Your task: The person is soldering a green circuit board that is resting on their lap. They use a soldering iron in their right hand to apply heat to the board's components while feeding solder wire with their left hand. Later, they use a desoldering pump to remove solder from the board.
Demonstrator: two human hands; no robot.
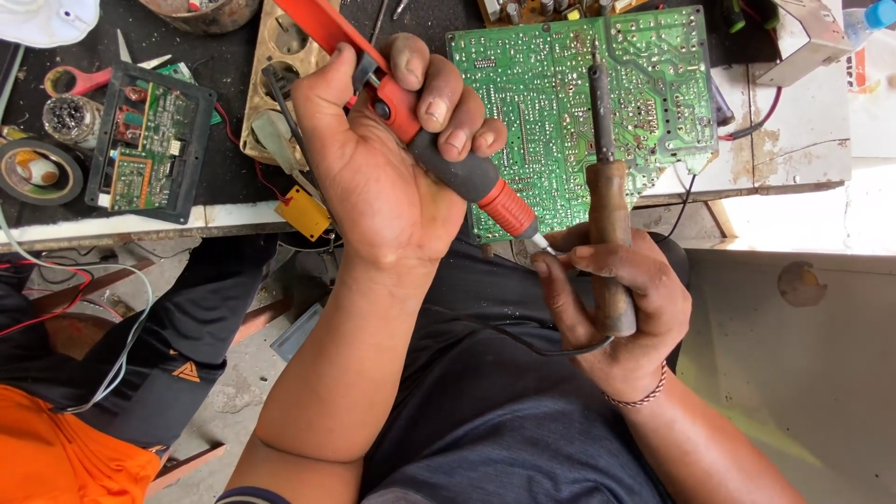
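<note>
— Desoldering pump (439,140), red and black, sits in our left hand (378,177) at the centre of the frame, its fingers (439,107) wrapped tight round the barrel and its white tip down by our right hand.

— And the right hand (611,299)?

— Its fingers (560,280) are closed on the wooden handle of a soldering iron (607,205), which stands upright, metal end over the green circuit board (579,103) in the upper middle. The pump tip touches those fingers, not the board.

— So how far along are we?

— We judge both tools are only being readied: neither tip rests on a joint, and we cannot tell whether any solder has been lifted.

— Counts?

— One pump, one iron, one large green board, one smaller board in a black frame (149,140) upper left, one tape roll (37,173) at the left edge of the desk (803,140), and one pair of scissors (84,79) with red handles above it.
</note>
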